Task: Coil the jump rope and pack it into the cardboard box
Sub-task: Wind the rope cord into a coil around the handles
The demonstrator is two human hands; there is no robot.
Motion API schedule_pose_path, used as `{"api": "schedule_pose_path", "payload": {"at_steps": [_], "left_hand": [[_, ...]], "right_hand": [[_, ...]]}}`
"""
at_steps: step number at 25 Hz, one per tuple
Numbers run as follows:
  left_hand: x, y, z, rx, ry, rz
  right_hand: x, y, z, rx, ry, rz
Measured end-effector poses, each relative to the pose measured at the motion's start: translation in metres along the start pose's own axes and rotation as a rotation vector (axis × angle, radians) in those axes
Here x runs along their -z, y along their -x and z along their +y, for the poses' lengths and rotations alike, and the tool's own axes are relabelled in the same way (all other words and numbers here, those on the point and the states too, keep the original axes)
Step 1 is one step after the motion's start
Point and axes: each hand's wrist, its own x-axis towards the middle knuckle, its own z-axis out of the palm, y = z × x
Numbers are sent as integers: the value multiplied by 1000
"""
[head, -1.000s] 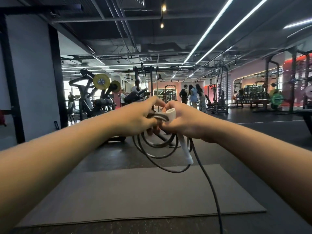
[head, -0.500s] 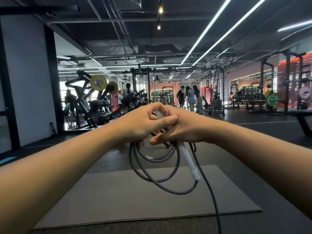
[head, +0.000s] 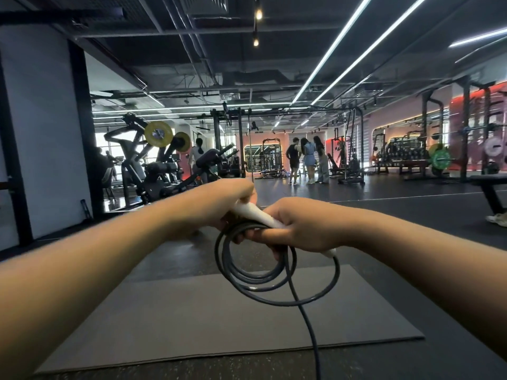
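A dark jump rope [head: 255, 281] hangs in several loops below my two hands, held out in front of me at chest height. Its white handle [head: 256, 213] lies slanted between both hands. My left hand [head: 219, 204] is closed on the handle's upper end. My right hand [head: 301, 229] grips the handle's lower part together with the tops of the loops; the handle's tip [head: 329, 253] pokes out under the wrist. One loose strand [head: 310, 335] runs from the coil down to the bottom edge of the view. No cardboard box is in sight.
A grey exercise mat [head: 192, 319] lies on the dark gym floor below my hands. Weight machines [head: 153, 165] stand at the left, racks [head: 439, 157] and a bench [head: 491, 187] at the right. Three people [head: 307, 160] stand far back. A shoe [head: 498, 219] shows at the right edge.
The white handle has swung from hanging down under my right hand to lying slanted across both hands. The loops hang lower and wider, and my left hand now grips the handle's top.
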Motion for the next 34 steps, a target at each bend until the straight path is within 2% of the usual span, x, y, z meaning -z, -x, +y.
{"api": "schedule_pose_path", "payload": {"at_steps": [1,4,6,9,11,15,16,19,21,23,26,28,31,34], "left_hand": [[4,0,7,34,-54,-75],[6,10,30,72,-431,-302],[2,12,39,93,-594,-347],[-5,10,38,32,-790,-340],[-4,13,34,-17,-845,-354],[6,19,20,-74,-540,-379],[9,19,17,-87,-483,-373],[16,17,10,-148,-443,-342],[18,17,5,-162,-481,-330],[18,18,0,-157,-554,-296],[21,19,-6,-164,-693,-215],[24,19,-10,-172,-703,-182],[25,15,-16,-185,-668,-168],[28,17,-21,-202,-661,-157]], "right_hand": [[0,-2,-1,-2,67,-30],[0,-7,-2,23,263,-51],[1,-9,-1,61,322,-43],[2,-4,3,104,239,-51],[7,2,5,97,133,-51],[24,13,27,-33,-201,-73],[26,17,36,-95,-378,-74],[16,26,61,-220,-1164,-151],[-1,27,68,-237,-1414,-183],[-22,25,66,-272,-1484,-107],[-41,19,60,-286,-1563,248],[-42,16,62,-251,-1638,404],[-38,14,66,-226,-1661,381],[-41,13,68,-310,-1632,330]]}}
